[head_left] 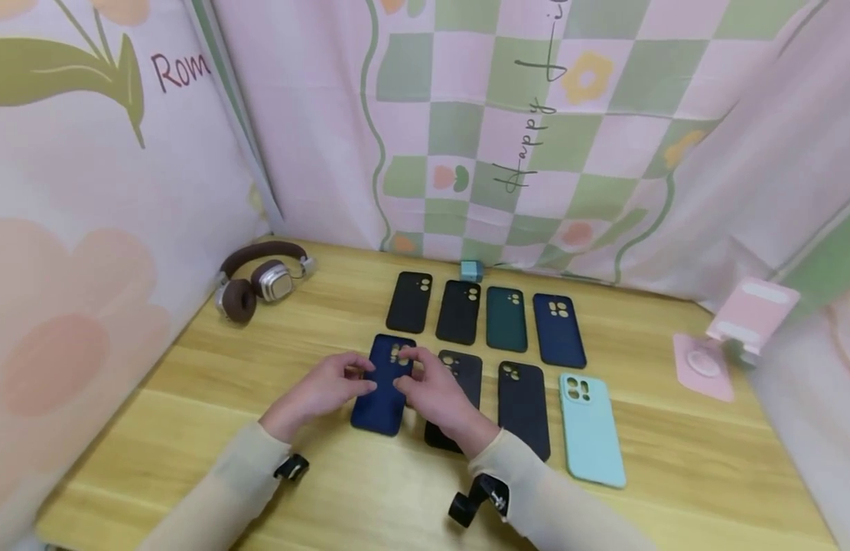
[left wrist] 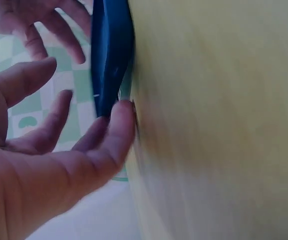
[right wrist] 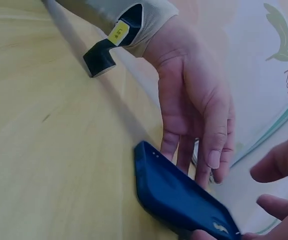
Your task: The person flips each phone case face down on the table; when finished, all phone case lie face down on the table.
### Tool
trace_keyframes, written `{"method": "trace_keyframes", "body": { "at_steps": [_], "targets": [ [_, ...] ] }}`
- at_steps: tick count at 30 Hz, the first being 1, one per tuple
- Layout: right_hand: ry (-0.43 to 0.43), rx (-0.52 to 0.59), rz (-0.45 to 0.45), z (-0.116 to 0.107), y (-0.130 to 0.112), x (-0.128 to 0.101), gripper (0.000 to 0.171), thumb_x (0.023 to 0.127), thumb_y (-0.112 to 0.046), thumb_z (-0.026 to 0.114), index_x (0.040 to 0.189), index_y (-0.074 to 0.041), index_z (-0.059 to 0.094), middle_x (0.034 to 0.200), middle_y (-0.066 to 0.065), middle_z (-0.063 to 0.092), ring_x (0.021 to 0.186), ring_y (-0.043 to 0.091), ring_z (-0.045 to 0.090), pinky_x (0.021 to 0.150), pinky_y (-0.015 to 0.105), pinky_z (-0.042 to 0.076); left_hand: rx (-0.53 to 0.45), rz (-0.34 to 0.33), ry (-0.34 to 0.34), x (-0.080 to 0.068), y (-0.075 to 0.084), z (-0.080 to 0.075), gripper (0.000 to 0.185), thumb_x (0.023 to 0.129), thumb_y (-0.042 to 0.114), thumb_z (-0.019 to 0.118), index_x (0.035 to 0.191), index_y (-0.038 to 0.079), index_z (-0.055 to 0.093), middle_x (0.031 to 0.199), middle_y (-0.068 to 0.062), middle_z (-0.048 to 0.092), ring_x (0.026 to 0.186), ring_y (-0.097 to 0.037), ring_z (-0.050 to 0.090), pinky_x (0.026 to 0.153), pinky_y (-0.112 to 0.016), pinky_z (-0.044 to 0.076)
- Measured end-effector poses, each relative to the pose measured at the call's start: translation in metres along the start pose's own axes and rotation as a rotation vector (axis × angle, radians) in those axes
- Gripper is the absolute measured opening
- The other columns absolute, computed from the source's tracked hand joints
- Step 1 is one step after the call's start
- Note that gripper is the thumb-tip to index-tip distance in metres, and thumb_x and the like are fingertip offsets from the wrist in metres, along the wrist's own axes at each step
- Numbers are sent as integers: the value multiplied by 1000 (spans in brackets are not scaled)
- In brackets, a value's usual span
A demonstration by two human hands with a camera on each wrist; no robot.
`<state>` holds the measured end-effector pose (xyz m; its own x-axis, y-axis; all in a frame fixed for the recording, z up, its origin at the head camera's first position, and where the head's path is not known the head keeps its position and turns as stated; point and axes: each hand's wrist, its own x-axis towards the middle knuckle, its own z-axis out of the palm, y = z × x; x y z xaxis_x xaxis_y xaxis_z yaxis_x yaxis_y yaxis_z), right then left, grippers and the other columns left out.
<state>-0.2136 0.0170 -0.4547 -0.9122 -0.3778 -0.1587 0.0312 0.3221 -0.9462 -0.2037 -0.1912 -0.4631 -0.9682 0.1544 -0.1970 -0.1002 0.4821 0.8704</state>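
Note:
A dark blue phone case (head_left: 385,390) lies at the left of the front row, its camera cut-outs at the far end. My left hand (head_left: 331,386) is at its left edge, thumb apart from the other fingers. In the right wrist view, the left hand's fingers (right wrist: 185,150) extend loosely beside the case (right wrist: 176,192), whose hollow side shows. My right hand (head_left: 434,390) hovers at the upper right edge, fingers loosely bent near the cut-outs. It partly covers a black phone case (head_left: 471,383). Whether fingertips touch the blue case is hard to tell.
Right of these lie a black case (head_left: 523,405) and a mint case (head_left: 593,432). Behind are two black cases (head_left: 409,302), a green case (head_left: 506,319) and another blue case (head_left: 559,330). Headphones (head_left: 259,283), a small blue cube (head_left: 471,271) and a pink stand (head_left: 703,363) surround them.

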Motion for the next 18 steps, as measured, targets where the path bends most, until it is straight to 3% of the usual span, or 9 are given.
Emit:
{"method": "trace_keyframes", "body": {
  "at_steps": [3,9,11,14,18],
  "targets": [
    [49,46,-21,-1,-3,1,42,97,-11,57,137,-6,47,139,15,47,103,29,62,70,36,53,-74,4,31,0,1,2,28,89,11,71,116,9,65,117,-11,64,102,-24,62,77,-37,53],
    [100,160,-45,-9,-8,2,45,99,-12,57,140,-7,42,144,18,40,109,32,61,74,42,57,-178,50,107,1,5,5,34,84,1,71,116,12,64,103,-11,66,94,-23,62,72,-34,52],
    [120,176,-53,-11,-9,2,47,99,-14,57,142,-10,40,147,17,36,113,31,60,74,42,57,-204,71,125,1,8,7,35,84,-1,70,116,11,65,106,-11,66,95,-24,62,73,-34,53],
    [153,148,-83,-16,-9,5,50,100,-18,58,146,-16,38,149,15,33,112,30,59,73,41,58,-243,104,142,-1,12,10,32,83,-2,70,113,9,65,117,-9,64,98,-25,62,76,-33,54],
    [196,24,-124,-23,-9,8,50,99,-28,59,146,-22,42,147,14,35,112,28,59,75,40,56,-280,158,135,-5,21,14,29,83,0,71,111,6,65,128,-8,61,101,-25,62,78,-33,54]
  ]
}}
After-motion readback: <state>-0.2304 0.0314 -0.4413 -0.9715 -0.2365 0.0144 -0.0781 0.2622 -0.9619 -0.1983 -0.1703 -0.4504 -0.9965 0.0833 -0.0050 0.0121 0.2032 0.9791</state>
